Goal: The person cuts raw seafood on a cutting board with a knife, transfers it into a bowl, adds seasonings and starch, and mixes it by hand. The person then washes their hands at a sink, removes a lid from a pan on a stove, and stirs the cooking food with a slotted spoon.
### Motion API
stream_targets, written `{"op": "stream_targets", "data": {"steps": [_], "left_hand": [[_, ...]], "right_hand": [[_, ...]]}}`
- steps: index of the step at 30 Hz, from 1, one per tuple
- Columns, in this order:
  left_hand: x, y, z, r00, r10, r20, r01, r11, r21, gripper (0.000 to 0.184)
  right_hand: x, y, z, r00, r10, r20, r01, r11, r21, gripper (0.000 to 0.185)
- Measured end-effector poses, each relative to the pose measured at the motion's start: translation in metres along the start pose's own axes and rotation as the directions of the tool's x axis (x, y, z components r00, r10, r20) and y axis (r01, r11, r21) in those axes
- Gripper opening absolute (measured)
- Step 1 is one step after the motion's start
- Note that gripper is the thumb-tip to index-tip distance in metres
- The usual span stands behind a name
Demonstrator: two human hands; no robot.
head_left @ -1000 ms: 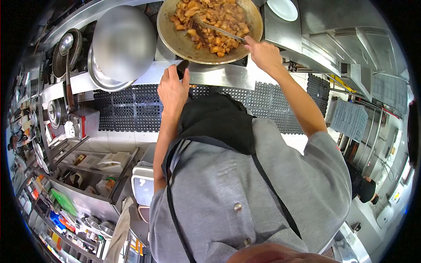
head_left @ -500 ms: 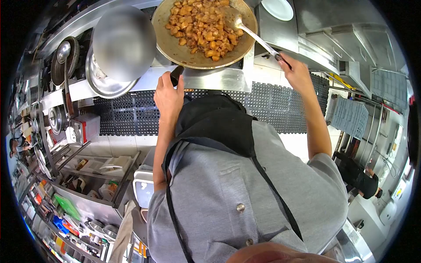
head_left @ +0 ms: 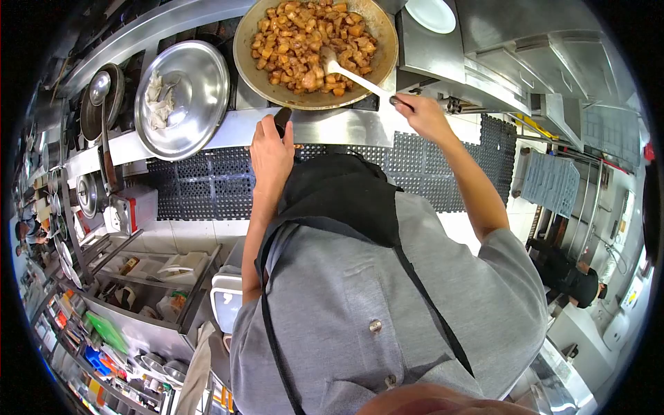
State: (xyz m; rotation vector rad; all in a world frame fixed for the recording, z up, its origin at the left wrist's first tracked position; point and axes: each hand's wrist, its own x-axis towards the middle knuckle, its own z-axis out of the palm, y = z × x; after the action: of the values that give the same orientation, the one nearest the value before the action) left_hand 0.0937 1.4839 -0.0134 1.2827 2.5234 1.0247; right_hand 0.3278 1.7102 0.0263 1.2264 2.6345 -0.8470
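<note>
A wide frying pan (head_left: 257, 77) sits on the stove, filled with browned, glazed chunks of food (head_left: 304, 41). My left hand (head_left: 272, 153) is wrapped round the pan's black handle (head_left: 283, 117) at the near side. My right hand (head_left: 424, 117) grips the dark end of a cooking spoon (head_left: 363, 83) with a pale shaft. The spoon's head rests among the chunks near the pan's middle right, partly hidden by food.
Left of the pan lies a large metal lid (head_left: 200, 90) with a crumpled cloth (head_left: 160, 104) on it. Farther left, a ladle (head_left: 100, 90) rests over a dark pan. A white plate (head_left: 432, 15) stands at upper right. Another person (head_left: 564, 273) is far right.
My right hand has moved left and slightly down, bringing the spoon's head from the pan's right side toward its middle. The left hand still holds the handle.
</note>
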Motion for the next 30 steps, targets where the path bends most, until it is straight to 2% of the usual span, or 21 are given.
{"op": "stream_targets", "data": {"steps": [1, 3, 6, 8, 10, 11, 13, 14, 16, 20, 25, 27, 30], "left_hand": [[0.000, 0.001, 0.000, 1.000, -0.003, -0.005, 0.003, 1.000, -0.001, 0.030], [-0.001, 0.002, -0.002, 1.000, -0.022, 0.008, 0.022, 1.000, -0.002, 0.032], [-0.002, -0.002, 0.002, 1.000, -0.009, 0.007, 0.009, 1.000, 0.022, 0.033], [-0.001, 0.000, -0.001, 1.000, -0.008, 0.009, 0.008, 1.000, 0.029, 0.033], [-0.001, 0.002, -0.001, 1.000, -0.015, 0.015, 0.015, 0.999, 0.033, 0.033], [0.000, 0.001, -0.001, 1.000, -0.002, -0.007, 0.002, 0.999, 0.034, 0.033], [-0.002, 0.000, -0.001, 1.000, -0.004, -0.024, 0.005, 0.999, 0.037, 0.033], [-0.001, -0.001, -0.002, 1.000, -0.002, -0.028, 0.003, 0.999, 0.036, 0.033], [0.000, -0.007, -0.001, 0.999, -0.001, -0.042, 0.002, 0.999, 0.036, 0.033], [0.001, -0.009, -0.006, 0.997, -0.025, -0.067, 0.027, 0.999, 0.018, 0.033], [0.001, -0.011, -0.005, 0.997, -0.014, -0.074, 0.015, 1.000, 0.010, 0.033], [0.001, -0.012, -0.004, 0.997, -0.017, -0.076, 0.018, 1.000, 0.013, 0.033], [0.001, -0.011, -0.004, 0.996, -0.034, -0.077, 0.035, 0.999, 0.013, 0.033]], "right_hand": [[-0.007, 0.008, -0.010, 1.000, -0.005, 0.000, 0.005, 1.000, -0.004, 0.032], [-0.013, 0.017, -0.026, 0.984, 0.039, -0.175, -0.043, 0.999, -0.022, 0.034], [-0.006, -0.020, -0.068, 0.988, 0.077, -0.134, -0.089, 0.992, -0.084, 0.036], [0.022, -0.018, -0.057, 0.967, -0.066, -0.245, 0.075, 0.997, 0.025, 0.039], [0.060, -0.019, -0.037, 0.957, -0.155, -0.247, 0.179, 0.981, 0.078, 0.036], [0.076, -0.021, -0.026, 0.958, -0.154, -0.241, 0.177, 0.981, 0.077, 0.036], [0.093, -0.025, -0.006, 0.982, -0.135, -0.128, 0.116, 0.982, -0.146, 0.031], [0.089, -0.021, -0.002, 0.983, -0.137, -0.120, 0.119, 0.982, -0.148, 0.031], [0.069, -0.018, -0.004, 0.999, -0.035, -0.031, 0.028, 0.982, -0.187, 0.028], [0.015, -0.007, -0.052, 0.997, 0.041, -0.069, -0.058, 0.961, -0.272, 0.027], [-0.022, -0.012, -0.050, 0.988, -0.082, -0.131, 0.066, 0.990, -0.124, 0.029], [-0.029, -0.021, -0.045, 0.998, -0.061, -0.016, 0.056, 0.973, -0.224, 0.026], [-0.037, -0.032, -0.033, 0.991, -0.117, 0.061, 0.127, 0.966, -0.226, 0.022]]}}
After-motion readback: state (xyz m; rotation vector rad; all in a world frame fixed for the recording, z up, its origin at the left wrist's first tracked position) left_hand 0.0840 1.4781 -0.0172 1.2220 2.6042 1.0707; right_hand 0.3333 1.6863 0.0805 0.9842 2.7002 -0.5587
